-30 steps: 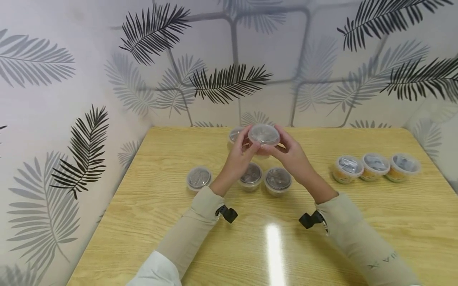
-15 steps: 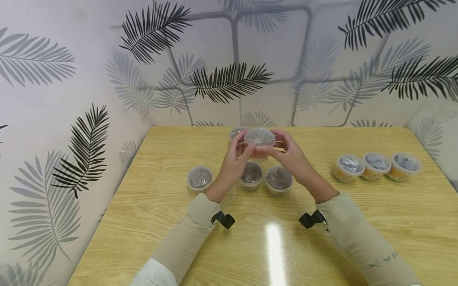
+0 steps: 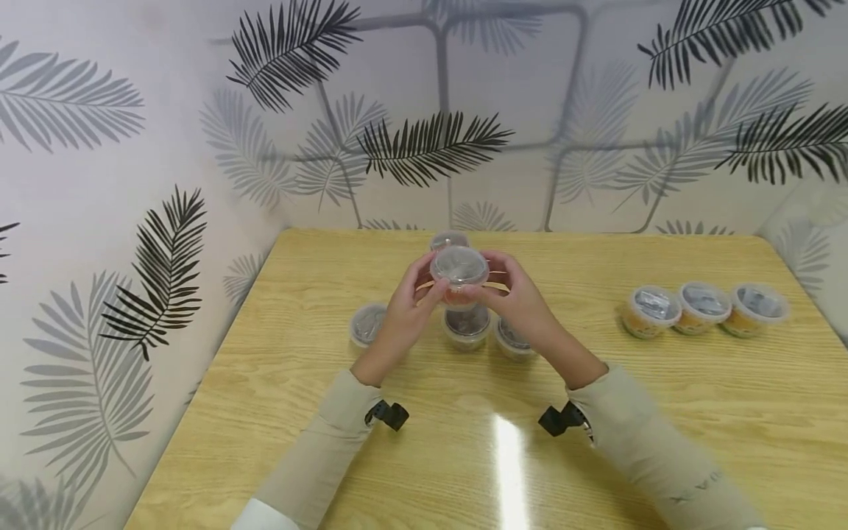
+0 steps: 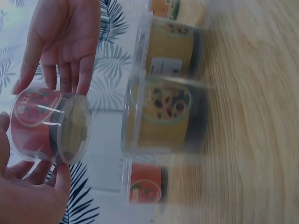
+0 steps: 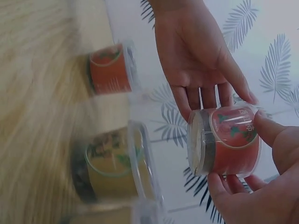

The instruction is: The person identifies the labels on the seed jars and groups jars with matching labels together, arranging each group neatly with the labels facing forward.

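Observation:
A round clear plastic tub [image 3: 460, 271] with a transparent lid and a red label hangs in the air above the table. My left hand [image 3: 409, 300] grips its left side, and my right hand [image 3: 515, 300] grips the right, thumbs meeting near the front. In the left wrist view the tub [image 4: 49, 125] lies between both hands, its dark lower band and pale base visible. Just below it stand a middle tub [image 3: 467, 331] and, partly covered by my right hand, another tub [image 3: 511, 346]. A red-labelled tub [image 4: 146, 184] also shows in the left wrist view.
One lidded tub [image 3: 450, 238] stands at the table's back edge, behind the held one. Another tub [image 3: 364, 324] is left of the middle, partly behind my left arm. Three orange-labelled tubs, including the nearest one [image 3: 652, 313], form a row on the right of the wooden table [image 3: 265, 412].
Both hands have carried the red-labelled tub left and a little toward me, uncovering more of the tub at the back edge. The head view has shifted slightly.

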{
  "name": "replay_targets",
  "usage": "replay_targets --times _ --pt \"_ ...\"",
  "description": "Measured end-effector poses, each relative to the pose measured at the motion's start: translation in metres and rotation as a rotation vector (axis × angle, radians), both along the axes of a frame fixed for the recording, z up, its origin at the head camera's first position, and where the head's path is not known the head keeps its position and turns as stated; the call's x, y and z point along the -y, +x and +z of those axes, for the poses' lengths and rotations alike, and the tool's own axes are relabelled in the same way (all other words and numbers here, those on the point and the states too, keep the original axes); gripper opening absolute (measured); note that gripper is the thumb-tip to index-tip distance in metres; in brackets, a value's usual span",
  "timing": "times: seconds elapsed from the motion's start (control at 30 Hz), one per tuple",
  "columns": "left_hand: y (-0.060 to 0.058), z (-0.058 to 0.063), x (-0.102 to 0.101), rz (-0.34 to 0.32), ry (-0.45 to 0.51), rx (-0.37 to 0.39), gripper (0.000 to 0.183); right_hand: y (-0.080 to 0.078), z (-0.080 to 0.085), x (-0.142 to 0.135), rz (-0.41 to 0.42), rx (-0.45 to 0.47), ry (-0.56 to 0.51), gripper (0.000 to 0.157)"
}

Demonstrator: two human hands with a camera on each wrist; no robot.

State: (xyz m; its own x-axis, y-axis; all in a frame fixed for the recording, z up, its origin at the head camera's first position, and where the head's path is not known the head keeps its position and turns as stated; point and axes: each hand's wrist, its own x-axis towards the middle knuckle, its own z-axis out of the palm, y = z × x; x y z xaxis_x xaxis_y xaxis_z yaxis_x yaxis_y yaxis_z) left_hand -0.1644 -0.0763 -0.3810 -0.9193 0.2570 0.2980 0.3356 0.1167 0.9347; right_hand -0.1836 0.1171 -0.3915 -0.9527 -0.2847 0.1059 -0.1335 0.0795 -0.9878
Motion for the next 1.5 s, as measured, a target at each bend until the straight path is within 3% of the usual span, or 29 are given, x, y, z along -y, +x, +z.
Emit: replay_targets --times 0.17,0.37,0.6,0.83,1.0,1.27,1.5 --pt "0.005 -0.001 0.020 -0.001 -0.026 0.017 0.051 0.006 -0.004 0.021 0.015 0.002 -0.020 0.067" --pt "0.014 -0.003 0.041 -0.003 -0.020 0.099 0.055 0.010 -0.010 0.045 0.014 -0.024 0.009 0.069" --pt "0.025 -0.009 0.064 0.035 -0.064 0.121 0.055 0.013 -0.019 0.068 0.018 -0.042 0.038 0.072" --pt "0.032 -0.010 0.091 0.087 -0.064 0.120 0.056 0.018 -0.019 0.101 0.044 -0.079 -0.011 0.067" --pt "0.031 -0.013 0.114 0.174 -0.058 0.098 0.052 0.018 -0.017 0.126 0.068 -0.064 -0.029 0.069" --pt "0.022 -0.037 0.147 0.246 -0.042 0.119 0.052 0.009 -0.021 0.157 0.105 -0.060 -0.023 0.068" --pt "0.024 -0.044 0.162 0.289 -0.040 0.130 0.053 0.009 -0.027 0.177 0.128 -0.074 -0.042 0.065"
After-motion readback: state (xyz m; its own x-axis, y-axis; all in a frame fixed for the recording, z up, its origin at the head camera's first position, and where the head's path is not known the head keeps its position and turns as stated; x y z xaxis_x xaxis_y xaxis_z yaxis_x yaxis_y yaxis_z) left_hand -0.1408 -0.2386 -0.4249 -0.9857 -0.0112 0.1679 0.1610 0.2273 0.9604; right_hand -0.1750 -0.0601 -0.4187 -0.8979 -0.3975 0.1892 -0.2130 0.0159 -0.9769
